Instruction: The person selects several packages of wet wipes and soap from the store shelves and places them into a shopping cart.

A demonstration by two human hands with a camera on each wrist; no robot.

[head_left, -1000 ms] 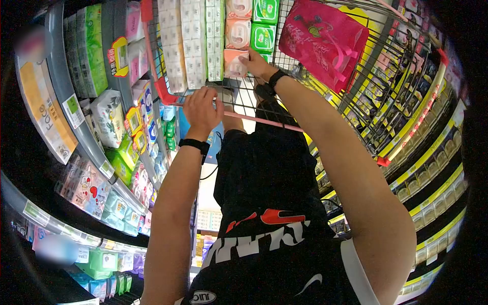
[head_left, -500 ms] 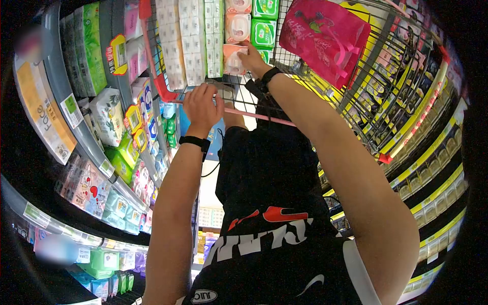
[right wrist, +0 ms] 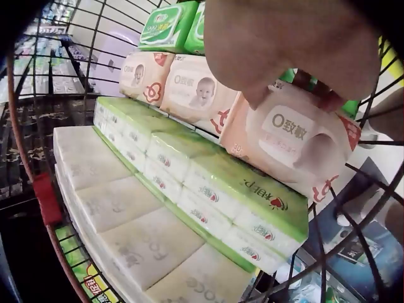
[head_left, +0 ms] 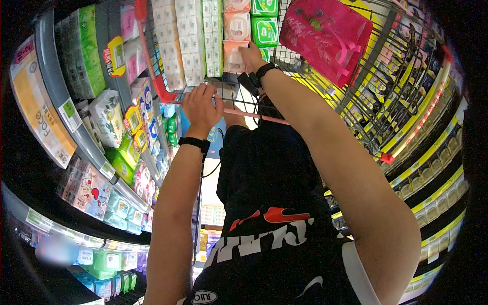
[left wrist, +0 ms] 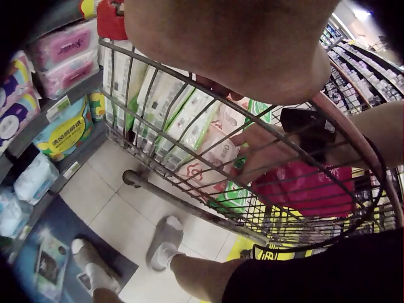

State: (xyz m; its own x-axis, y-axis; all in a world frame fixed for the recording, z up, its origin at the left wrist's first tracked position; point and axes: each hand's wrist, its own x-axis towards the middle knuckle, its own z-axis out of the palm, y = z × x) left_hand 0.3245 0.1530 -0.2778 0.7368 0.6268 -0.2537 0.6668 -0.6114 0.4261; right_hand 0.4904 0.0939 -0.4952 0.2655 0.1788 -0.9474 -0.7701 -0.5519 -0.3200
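My left hand (head_left: 202, 109) grips the pink rim bar (head_left: 254, 116) of a wire shopping cart, near its red corner piece (head_left: 163, 91). Inside the cart, my right hand (head_left: 252, 58) holds the nearest pink pack of wet wipes (right wrist: 287, 136) by its upper edge. That pack stands at the end of a row of matching pink packs (right wrist: 197, 88), each with a baby picture. Green wipe packs (right wrist: 165, 26) line up behind that row. On the other side are green-and-white tissue packs (right wrist: 189, 167) and cream tissue packs (right wrist: 132, 233).
A fuchsia bag (head_left: 325, 43) lies on the right side of the cart. Shelves of tissue packs (head_left: 109, 117) run close along the left, with yellow-edged shelves (head_left: 432, 175) on the right. A foot in a grey slipper (left wrist: 165, 243) stands on the tiled floor below the cart.
The cart's contents sit slightly higher in the head view. My right hand has shifted a little up and left with the pink pack; my left hand stays on the bar.
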